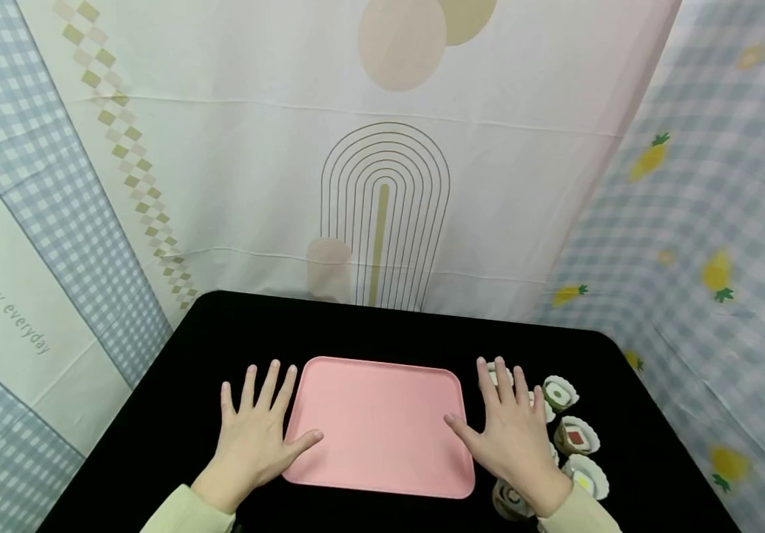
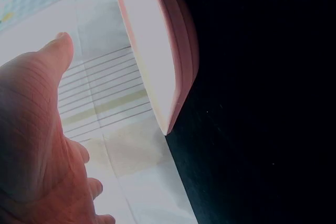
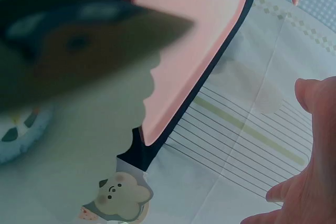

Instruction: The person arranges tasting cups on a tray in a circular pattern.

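A pink rectangular tray (image 1: 378, 429) lies on the black table between my two hands. With fingers spread and straight, my left hand (image 1: 252, 444) hovers by the tray's left edge, its thumb over the rim. My right hand (image 1: 512, 444) is spread the same way at the right edge, holding nothing. Partly under the right hand stand several scalloped paper cups, among them one with a green-ringed piece (image 1: 558, 394), one with a red-centred piece (image 1: 577, 437) and one with a yellow-centred piece (image 1: 584, 483). The right wrist view shows a cup wall (image 3: 105, 145) up close, blurred.
A dark cup with a swirled piece (image 1: 512, 500) stands nearest the front, beside the right wrist. Behind the black table (image 1: 249, 326) hangs a white patterned cloth (image 1: 256, 185). Blue checked cloth (image 1: 689, 222) hangs along the right side, and more on the left.
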`<state>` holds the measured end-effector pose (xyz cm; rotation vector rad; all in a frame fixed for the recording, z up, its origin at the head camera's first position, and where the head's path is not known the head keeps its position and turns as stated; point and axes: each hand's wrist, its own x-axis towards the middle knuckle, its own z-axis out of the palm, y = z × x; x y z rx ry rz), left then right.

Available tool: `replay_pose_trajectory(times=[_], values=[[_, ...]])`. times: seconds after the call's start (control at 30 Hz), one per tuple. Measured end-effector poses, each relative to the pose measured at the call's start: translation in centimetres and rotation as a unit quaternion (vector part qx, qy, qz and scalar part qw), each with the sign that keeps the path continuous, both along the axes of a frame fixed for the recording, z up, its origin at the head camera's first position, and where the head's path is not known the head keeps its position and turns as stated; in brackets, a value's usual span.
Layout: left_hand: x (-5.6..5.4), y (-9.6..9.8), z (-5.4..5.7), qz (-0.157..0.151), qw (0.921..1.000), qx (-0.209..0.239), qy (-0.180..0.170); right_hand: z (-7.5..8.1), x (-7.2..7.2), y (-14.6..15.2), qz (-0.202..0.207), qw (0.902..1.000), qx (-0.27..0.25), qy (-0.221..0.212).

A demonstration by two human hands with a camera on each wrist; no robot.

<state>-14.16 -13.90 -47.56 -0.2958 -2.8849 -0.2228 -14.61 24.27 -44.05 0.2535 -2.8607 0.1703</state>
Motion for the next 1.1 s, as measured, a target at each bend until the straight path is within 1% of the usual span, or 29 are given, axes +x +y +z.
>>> replay_pose_trajectory(times=[0.23, 0.43, 0.6, 0.8, 0.9, 0.97, 1.03, 1.1], values=[[0.2, -0.1, -0.4, 0.001, 1.0, 0.002, -0.003, -0.1, 0.4, 0.5, 0.0, 0.9997, -0.007, -0.023], [0.4, -0.2, -0.5, 0.004, 1.0, 0.003, -0.002, 0.0, 0.7, 1.1, -0.012, 0.9992, 0.0, -0.038], [0.5, 0.2, -0.7, 0.006, 1.0, 0.0, -0.002, 0.1, 0.8, 1.7, -0.013, 0.9988, 0.003, -0.048], [0.5, 0.5, -0.7, -0.005, 1.0, 0.004, -0.008, 0.2, 1.3, 2.8, -0.013, 0.9983, -0.017, -0.053], [0.4, 0.6, -0.8, -0.008, 0.9999, -0.001, -0.006, 0.3, 1.6, 3.5, -0.004, 0.9965, -0.054, -0.063], [0.3, 0.6, -0.8, -0.01, 0.9999, -0.001, -0.008, 0.4, 1.9, 4.1, -0.001, 0.993, -0.088, -0.079], [0.2, 0.6, -0.8, -0.012, 0.9997, 0.007, -0.018, 0.5, 2.1, 4.6, -0.001, 0.9869, -0.128, -0.099], [0.2, 0.7, -0.7, -0.016, 0.9989, 0.027, -0.035, 0.7, 2.3, 5.1, -0.005, 0.9779, -0.167, -0.126]])
